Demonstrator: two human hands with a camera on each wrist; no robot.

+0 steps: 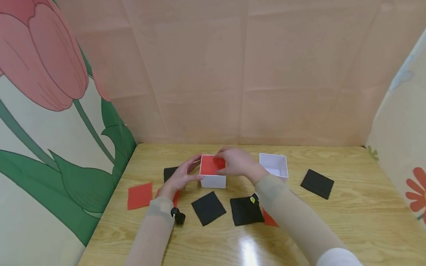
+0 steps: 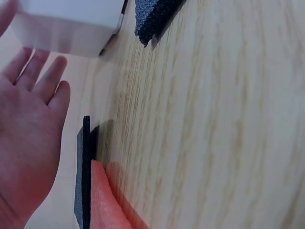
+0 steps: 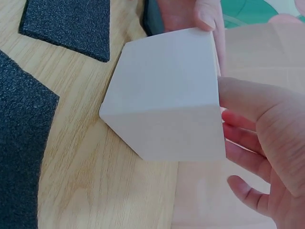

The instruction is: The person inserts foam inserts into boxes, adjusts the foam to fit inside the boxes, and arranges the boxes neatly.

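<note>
A white box stands at the middle back of the table, with a red foam square lying flat in its top. My left hand is at the box's left side, fingers stretched along the wall and thumb at the front corner. In the left wrist view its fingertips reach the white wall. Over the box's right side bends my right hand. Its thumb and fingers, spread apart, reach over the rim onto the red square. The tips of those fingers are hidden by the box in the right wrist view.
A second white box stands open on the right. Black foam squares and red squares lie about the table, some partly under my forearms. One black square lies far right. A pink cloth wall borders the back.
</note>
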